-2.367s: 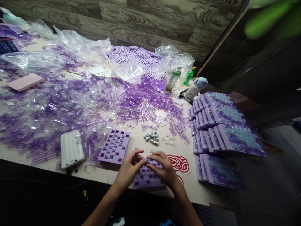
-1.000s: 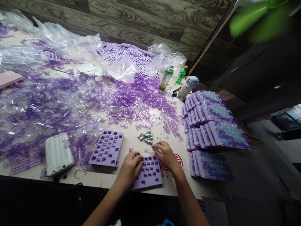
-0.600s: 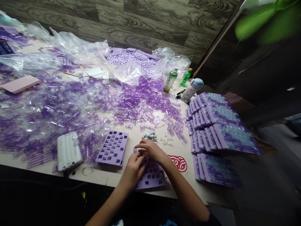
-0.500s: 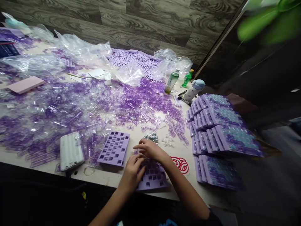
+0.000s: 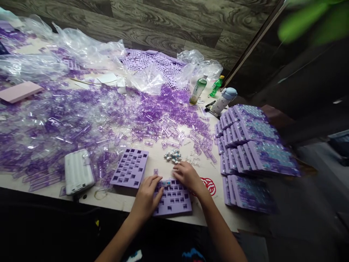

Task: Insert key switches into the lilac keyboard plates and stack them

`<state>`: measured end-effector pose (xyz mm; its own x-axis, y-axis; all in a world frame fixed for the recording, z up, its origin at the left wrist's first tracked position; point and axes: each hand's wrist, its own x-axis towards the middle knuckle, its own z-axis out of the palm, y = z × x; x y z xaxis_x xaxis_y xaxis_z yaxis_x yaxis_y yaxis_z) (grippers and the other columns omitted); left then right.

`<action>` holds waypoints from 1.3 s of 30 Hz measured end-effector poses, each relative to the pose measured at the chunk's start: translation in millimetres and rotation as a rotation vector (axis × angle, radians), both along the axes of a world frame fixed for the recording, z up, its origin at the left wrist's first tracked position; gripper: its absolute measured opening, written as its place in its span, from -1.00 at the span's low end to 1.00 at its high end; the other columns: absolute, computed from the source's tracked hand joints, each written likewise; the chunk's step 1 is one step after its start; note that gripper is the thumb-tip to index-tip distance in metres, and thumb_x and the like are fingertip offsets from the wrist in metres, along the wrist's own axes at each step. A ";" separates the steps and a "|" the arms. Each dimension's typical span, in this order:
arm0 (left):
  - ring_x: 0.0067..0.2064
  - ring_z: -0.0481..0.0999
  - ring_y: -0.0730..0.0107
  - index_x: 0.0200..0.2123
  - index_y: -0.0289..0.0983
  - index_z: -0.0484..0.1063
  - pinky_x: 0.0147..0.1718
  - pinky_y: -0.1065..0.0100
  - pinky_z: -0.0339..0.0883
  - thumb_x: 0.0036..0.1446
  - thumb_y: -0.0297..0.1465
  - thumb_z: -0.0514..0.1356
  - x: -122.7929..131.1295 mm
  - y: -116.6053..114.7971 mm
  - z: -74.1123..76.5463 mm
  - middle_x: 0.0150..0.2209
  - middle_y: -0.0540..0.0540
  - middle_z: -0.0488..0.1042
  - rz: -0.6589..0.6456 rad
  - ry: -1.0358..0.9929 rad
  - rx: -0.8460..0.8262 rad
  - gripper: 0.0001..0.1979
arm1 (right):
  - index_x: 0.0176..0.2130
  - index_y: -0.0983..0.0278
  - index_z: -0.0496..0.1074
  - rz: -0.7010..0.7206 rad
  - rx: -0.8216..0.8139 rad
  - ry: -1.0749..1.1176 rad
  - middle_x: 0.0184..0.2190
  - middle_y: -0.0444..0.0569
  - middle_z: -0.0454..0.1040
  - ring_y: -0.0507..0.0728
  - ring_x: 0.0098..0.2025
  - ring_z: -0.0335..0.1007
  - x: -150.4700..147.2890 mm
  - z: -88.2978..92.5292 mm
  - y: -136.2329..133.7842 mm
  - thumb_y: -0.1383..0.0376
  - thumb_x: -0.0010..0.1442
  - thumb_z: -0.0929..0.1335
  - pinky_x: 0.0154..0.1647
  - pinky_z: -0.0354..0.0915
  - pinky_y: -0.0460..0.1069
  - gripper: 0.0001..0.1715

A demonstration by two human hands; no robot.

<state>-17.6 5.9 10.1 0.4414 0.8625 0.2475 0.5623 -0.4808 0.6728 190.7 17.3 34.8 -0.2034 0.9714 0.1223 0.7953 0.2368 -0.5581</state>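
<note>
A purple perforated panel (image 5: 174, 203) lies at the table's front edge, its many square holes facing up. My left hand (image 5: 146, 192) grips its left side, thumb on the face and index finger near the top edge. Beside those fingertips, a small clear part with a blue bit (image 5: 165, 183) sits in the panel's upper row. At the upper right edge is my right hand (image 5: 188, 177), its fingers bent and drawn together; whatever they hold is hidden. Just beyond it lies a little heap of shiny small parts (image 5: 172, 156). One clear purple piece (image 5: 156, 171) stands out above the panel.
Another purple panel (image 5: 130, 168) lies to the left, by a white case (image 5: 79, 171). Clear purple pieces (image 5: 95, 112) cover the table behind. Stacked filled panels (image 5: 245, 145), a flask (image 5: 224, 101), green bottles (image 5: 199, 89) and red rings (image 5: 208, 185) are on the right.
My right hand has drawn back to the right from over the panel, uncovering its upper rows and the small-parts heap. My left hand stays at the panel's left side. The view has shifted slightly.
</note>
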 end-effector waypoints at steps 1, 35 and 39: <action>0.00 0.37 0.20 -0.02 -0.24 0.31 -0.01 0.15 0.26 0.14 -0.40 0.08 -0.8 -1.0 1.4 -0.06 -0.17 0.40 -0.012 0.013 0.020 -0.69 | -0.26 0.30 0.42 0.015 0.017 0.021 -0.30 -0.03 0.42 0.14 -0.20 0.31 -1.6 2.9 -3.4 0.48 0.03 0.42 -0.14 0.24 0.02 -0.78; 0.13 0.21 0.06 0.14 -0.32 0.19 -0.03 0.15 0.24 0.06 -0.66 -0.08 -0.7 -23.0 -23.8 0.15 -0.17 0.25 -0.151 0.395 0.378 -0.46 | -0.36 0.32 0.38 0.136 -0.155 -0.402 -0.32 -0.03 0.38 0.16 -0.19 0.21 -42.0 22.7 -19.9 0.42 0.21 0.32 -0.22 0.16 0.01 -0.92; 0.14 0.20 0.07 0.14 -0.34 0.19 -0.02 0.13 0.25 0.06 -0.66 -0.08 1.6 -22.2 -28.0 0.16 -0.21 0.24 -0.161 0.355 0.333 -0.46 | -0.33 0.35 0.40 0.139 -0.175 -0.487 -0.33 0.01 0.40 0.17 -0.22 0.24 -50.6 27.5 -18.2 0.45 0.20 0.31 -0.25 0.17 0.02 -0.93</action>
